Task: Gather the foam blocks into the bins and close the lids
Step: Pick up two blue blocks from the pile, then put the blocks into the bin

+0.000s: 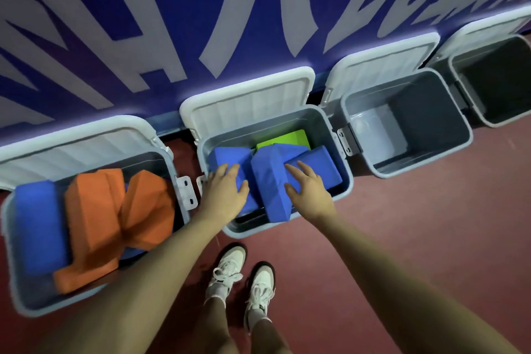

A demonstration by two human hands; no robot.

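Observation:
A row of grey bins stands along a blue wall, all with white lids tipped back. The middle bin [343, 181] holds blue foam blocks [270, 181] and a green block [284, 138] underneath. My left hand [224, 192] lies flat on the left blue block [224, 156], fingers spread. My right hand [309, 187] presses on the tall blue block that sticks out over the bin's front rim. The left bin [11, 267] holds a blue block [37, 224] and orange blocks [115, 215] piled above its rim.
Two more bins, one [413, 169] right of the middle bin and another [494, 121] at the far right, hold nothing visible. The middle bin's lid [247, 98] leans on the wall. My shoes [244, 282] stand on the red floor [431, 224] in front of the bins.

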